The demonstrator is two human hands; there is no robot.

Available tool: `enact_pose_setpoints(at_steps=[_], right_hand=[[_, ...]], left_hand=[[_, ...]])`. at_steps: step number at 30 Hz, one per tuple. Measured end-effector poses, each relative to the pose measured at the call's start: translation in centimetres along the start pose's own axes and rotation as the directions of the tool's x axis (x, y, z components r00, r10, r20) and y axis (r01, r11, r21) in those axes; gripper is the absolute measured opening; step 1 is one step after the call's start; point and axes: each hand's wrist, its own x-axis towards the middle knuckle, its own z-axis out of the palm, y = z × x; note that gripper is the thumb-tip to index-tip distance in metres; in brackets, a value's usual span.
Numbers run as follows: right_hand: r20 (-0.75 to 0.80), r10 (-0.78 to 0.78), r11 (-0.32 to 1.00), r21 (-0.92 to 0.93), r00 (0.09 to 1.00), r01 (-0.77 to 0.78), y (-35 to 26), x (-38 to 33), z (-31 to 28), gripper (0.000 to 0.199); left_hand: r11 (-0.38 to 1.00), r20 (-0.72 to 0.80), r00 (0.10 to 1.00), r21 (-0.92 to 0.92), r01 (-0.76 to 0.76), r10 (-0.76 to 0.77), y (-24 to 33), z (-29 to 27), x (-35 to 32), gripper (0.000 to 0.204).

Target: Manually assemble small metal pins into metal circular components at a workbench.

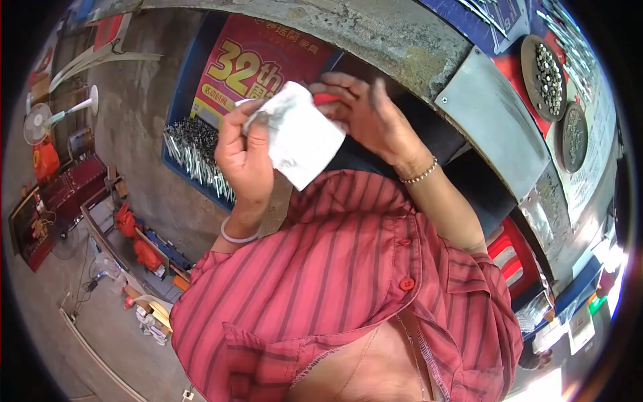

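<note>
My left hand (246, 151) pinches a white folded paper tissue or cloth (305, 144) by its upper left part, between thumb and fingers. Dark smudges mark the sheet, and its lower corner hangs free. Just right of it is my right hand (375, 120), fingers and thumb apart, palm toward the sheet. Its fingertips are a little blurred and come close to the sheet's edge; whether they touch it I cannot tell. A small red patch shows behind those fingers, too covered to name. Dark stains show on the fingers of both hands.
Under my left hand, a blue bin (175, 114) lined with a printed red sheet holds many thin metal rods (194, 161). A worn workbench (375, 33) carries a metal plate (492, 127), a dish of small round metal parts (546, 80) and a darker dish (574, 137). A fan (40, 124) stands left.
</note>
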Motion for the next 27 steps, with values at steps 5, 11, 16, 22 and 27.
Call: enact_pose_setpoints(at_steps=[5, 11, 16, 22, 27], right_hand=[[-0.196, 0.004, 0.880, -0.466, 0.981, -0.096, -0.2, -0.7, 1.4, 0.021], [-0.239, -0.164, 0.756, -0.654, 0.957, -0.034, 2.5, -0.5, 1.7, 0.037], [-0.163, -0.217, 0.443, -0.895, 0.963, -0.051, 1.6, -0.3, 1.5, 0.025], [-0.171, -0.193, 0.506, -0.861, 0.966, -0.051, 0.3, -2.6, 2.0, 0.031], [-0.182, -0.140, 0.522, -0.849, 0.973, -0.083, -1.2, -5.8, 2.5, 0.031]], left_hand=[[0.996, 0.147, 0.988, 0.082, 0.027, -0.039, 0.9, 1.7, -0.5, 0.014], [0.980, 0.162, 0.983, 0.189, 0.055, -0.087, 0.9, 1.4, 0.3, 0.022], [0.951, -0.001, 0.959, -0.132, 0.281, -0.283, -1.6, 0.8, 2.4, 0.026], [0.950, 0.139, 0.983, 0.304, 0.076, -0.123, -7.9, -0.5, 9.6, 0.024], [0.841, 0.327, 0.940, 0.531, -0.103, -0.091, -13.5, -3.7, 12.0, 0.042]])
